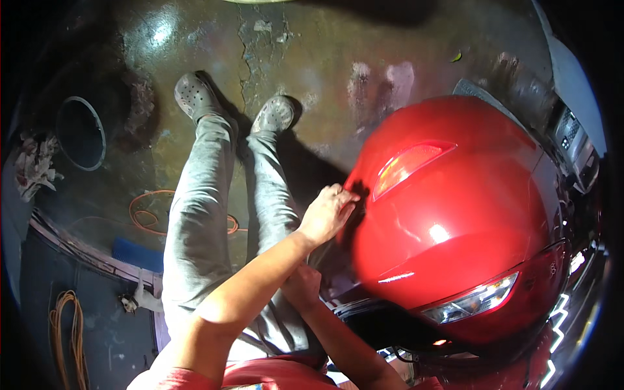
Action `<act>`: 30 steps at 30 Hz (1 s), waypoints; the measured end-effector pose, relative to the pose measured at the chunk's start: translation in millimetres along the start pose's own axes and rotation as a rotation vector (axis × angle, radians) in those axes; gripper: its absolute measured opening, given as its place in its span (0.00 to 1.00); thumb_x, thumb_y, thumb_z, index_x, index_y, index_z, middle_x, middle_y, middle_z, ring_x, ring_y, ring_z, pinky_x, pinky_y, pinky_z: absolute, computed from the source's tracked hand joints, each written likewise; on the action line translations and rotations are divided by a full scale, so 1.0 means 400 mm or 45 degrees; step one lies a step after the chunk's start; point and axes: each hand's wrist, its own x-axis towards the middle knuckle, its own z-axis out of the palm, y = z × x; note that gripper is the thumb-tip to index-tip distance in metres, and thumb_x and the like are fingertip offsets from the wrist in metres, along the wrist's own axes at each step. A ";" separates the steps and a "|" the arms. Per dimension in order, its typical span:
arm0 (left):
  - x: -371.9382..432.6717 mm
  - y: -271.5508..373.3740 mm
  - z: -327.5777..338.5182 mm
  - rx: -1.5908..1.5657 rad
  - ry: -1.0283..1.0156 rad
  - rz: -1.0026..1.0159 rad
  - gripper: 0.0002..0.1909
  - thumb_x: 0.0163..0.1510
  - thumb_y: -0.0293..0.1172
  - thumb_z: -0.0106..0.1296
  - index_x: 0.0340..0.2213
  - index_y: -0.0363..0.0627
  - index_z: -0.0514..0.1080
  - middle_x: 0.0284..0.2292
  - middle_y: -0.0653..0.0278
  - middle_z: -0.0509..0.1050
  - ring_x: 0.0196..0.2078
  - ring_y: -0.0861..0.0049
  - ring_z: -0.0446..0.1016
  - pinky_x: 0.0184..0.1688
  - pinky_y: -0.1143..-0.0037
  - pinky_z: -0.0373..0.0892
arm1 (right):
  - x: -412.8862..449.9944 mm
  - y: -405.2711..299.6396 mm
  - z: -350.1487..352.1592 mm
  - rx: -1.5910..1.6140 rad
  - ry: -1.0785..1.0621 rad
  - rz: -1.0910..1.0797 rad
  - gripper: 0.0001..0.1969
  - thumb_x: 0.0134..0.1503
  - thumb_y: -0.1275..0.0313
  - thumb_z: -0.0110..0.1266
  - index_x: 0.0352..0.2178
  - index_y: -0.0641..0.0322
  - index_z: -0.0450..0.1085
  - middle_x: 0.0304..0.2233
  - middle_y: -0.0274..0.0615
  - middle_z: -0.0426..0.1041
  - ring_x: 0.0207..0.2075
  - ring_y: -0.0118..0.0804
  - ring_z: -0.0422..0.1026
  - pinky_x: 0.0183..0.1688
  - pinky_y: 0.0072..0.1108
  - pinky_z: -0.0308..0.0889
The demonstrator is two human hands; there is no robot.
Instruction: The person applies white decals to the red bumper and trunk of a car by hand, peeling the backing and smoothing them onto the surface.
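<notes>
My left hand (331, 209), fingers bent, has its fingertips at the left edge of a glossy red car body panel (438, 219), near an orange-red lamp (414, 163). Whether the fingers pinch anything there cannot be seen. Curled in front of my thighs, my right hand (302, 285) lies partly behind my left forearm; its palm side is hidden, so I cannot tell if it holds something. A clear headlamp (473, 298) sits lower on the red car. The hand's dark shadow falls on the panel beside the fingertips.
An orange hose (144, 212) lies on the stained, cracked floor behind my legs, near a blue mat (136, 254). At the left are a round dark container (104, 136), crumpled paper or cloth (36, 165), a small white animal (146, 299) and a coiled orange cord (73, 321).
</notes>
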 end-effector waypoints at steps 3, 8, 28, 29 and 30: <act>0.040 0.015 0.057 -0.041 0.049 -0.061 0.10 0.53 0.26 0.60 0.39 0.49 0.79 0.37 0.59 0.73 0.42 0.58 0.71 0.47 0.65 0.71 | -0.003 0.038 0.007 -0.032 0.130 -0.125 0.13 0.49 0.63 0.67 0.35 0.53 0.76 0.25 0.40 0.77 0.23 0.44 0.78 0.25 0.32 0.72; 0.078 0.012 0.099 0.019 0.094 -0.029 0.09 0.50 0.29 0.63 0.36 0.49 0.80 0.34 0.60 0.74 0.40 0.59 0.72 0.45 0.66 0.71 | -0.003 0.090 0.014 -0.025 0.143 -0.197 0.10 0.49 0.65 0.66 0.34 0.52 0.76 0.24 0.39 0.76 0.23 0.41 0.78 0.23 0.32 0.71; 0.112 -0.019 0.093 0.121 0.009 0.248 0.07 0.46 0.28 0.65 0.29 0.50 0.78 0.32 0.64 0.74 0.38 0.65 0.72 0.46 0.70 0.70 | 0.022 0.120 0.003 -0.015 0.175 -0.105 0.11 0.47 0.68 0.66 0.34 0.51 0.74 0.25 0.38 0.77 0.23 0.44 0.77 0.23 0.33 0.71; 0.114 -0.017 0.094 0.121 -0.015 0.256 0.07 0.47 0.28 0.65 0.29 0.50 0.78 0.32 0.65 0.74 0.38 0.65 0.72 0.46 0.70 0.69 | 0.023 0.122 0.004 -0.019 0.189 -0.112 0.12 0.47 0.68 0.66 0.34 0.51 0.74 0.25 0.38 0.77 0.23 0.44 0.77 0.23 0.33 0.71; 0.113 -0.020 0.095 0.123 -0.014 0.255 0.07 0.47 0.28 0.65 0.29 0.50 0.78 0.32 0.65 0.74 0.38 0.65 0.72 0.46 0.70 0.69 | 0.025 0.118 0.003 -0.017 0.187 -0.113 0.12 0.47 0.68 0.66 0.34 0.51 0.74 0.25 0.38 0.77 0.23 0.44 0.77 0.23 0.33 0.71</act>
